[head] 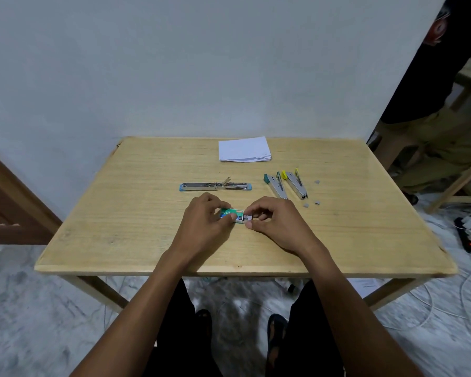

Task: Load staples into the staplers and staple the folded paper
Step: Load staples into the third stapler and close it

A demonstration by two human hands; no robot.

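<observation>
Pinching a small green-and-blue cardboard staple box (232, 213) with both hands, just in front of the middle of the pale wooden desk (114, 213). The left hand (205, 217) has its fingers curled over the box's left part, thumb on the near side. The right hand (273, 219) pinches the box's right end between thumb and forefinger, where a grey bit pokes out. Can't tell if that's the inner tray or the staples themselves, it's too small.

Just behind the hands, about mid-desk, a long blue-edged metal stapler (216, 186) lies opened out flat, parallel to the front edge. To its right are two more metal staplers, both opened into a V: one with dark green plastic ends (275, 185), one with yellow plastic ends (297, 185). They lie side by side and close together, hinges pointing toward the front edge.

Three little grey staple strips (306, 205) lie loose right of the yellow one, two near its hinge and one further back.

The stack of folded white paper (244, 150) sits at the back edge, a bit right of centre, well apart from everything else.

Off the desk, on the floor past the right edge, there's a black power strip (466, 237) with a red light and some white cables. Another person in dark top and khaki trousers (433, 110) is beyond the back right corner.
</observation>
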